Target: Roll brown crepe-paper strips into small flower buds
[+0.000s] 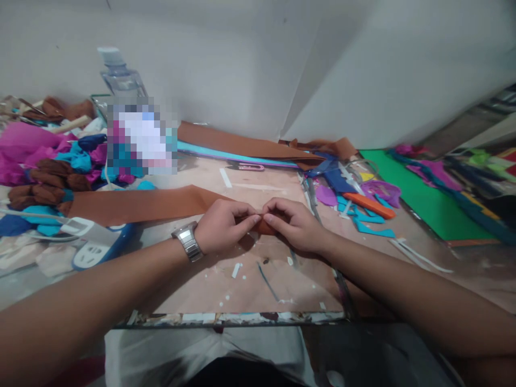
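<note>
A long brown fabric strip (161, 205) runs across the work surface from the left, and its right end lies in my fingers. My left hand (223, 226), with a metal watch (188, 242) on the wrist, pinches that end. Opposite it, my right hand (293, 223) pinches the same strip, thumb and fingers close together. Both thumbs nearly meet over the strip, and a folded brown bit shows between and below them. My fingers hide the exact fold.
Left are bunched coloured cloth pieces (24, 145), a white-blue power strip (94, 250) and a clear bottle (121, 78). Behind lie folded brown strips (237, 141) and a pink cutter (252, 167). Right are an orange cutter (371, 205), blue scraps (365, 220) and a green sheet (427, 199).
</note>
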